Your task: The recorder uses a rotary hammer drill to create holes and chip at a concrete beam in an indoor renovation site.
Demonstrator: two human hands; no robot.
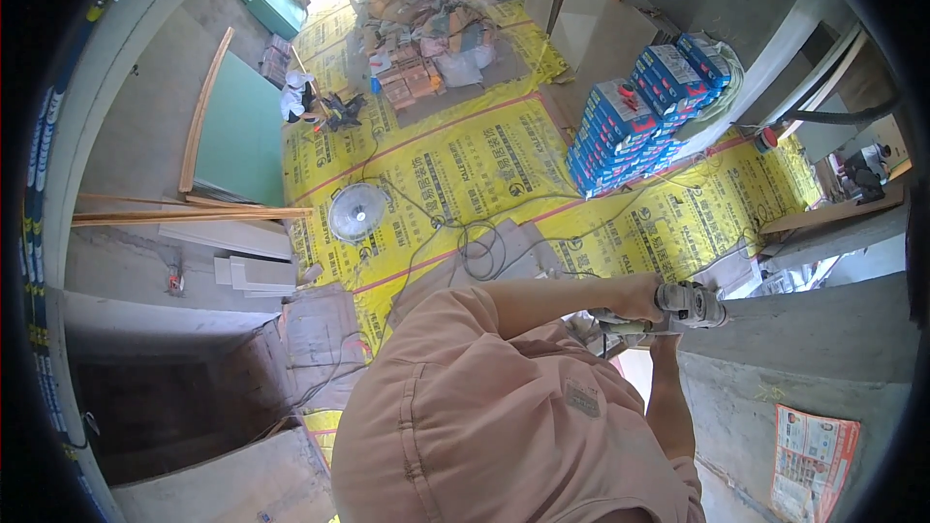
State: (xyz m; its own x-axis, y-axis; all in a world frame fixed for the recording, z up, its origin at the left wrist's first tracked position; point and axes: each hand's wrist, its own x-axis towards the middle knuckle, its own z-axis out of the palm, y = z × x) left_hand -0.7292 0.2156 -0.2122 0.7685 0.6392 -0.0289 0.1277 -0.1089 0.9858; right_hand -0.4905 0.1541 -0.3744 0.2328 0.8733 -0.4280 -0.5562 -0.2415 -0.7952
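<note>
My left arm reaches across to the right, and my left hand [635,297] is closed around the body of a dusty grey power tool [694,305]. Its exact kind is hard to make out. The tool's front end is close to the edge of a bare grey concrete wall [804,329]. From below comes my right arm, with my right hand [666,344] up against the underside of the tool. The tool and the bend of the wrist hide its fingers. My pink-tan sleeve and shirt cover much of the lower middle.
Yellow printed sheeting [465,174] covers the floor, with loose black cables [475,242] across it. A round fan [356,212] stands left of centre. Blue boxes [620,136] are stacked at right. Rubble and sacks [421,19] lie behind. A person [295,99] crouches at far left. A dark opening [165,416] gapes lower left.
</note>
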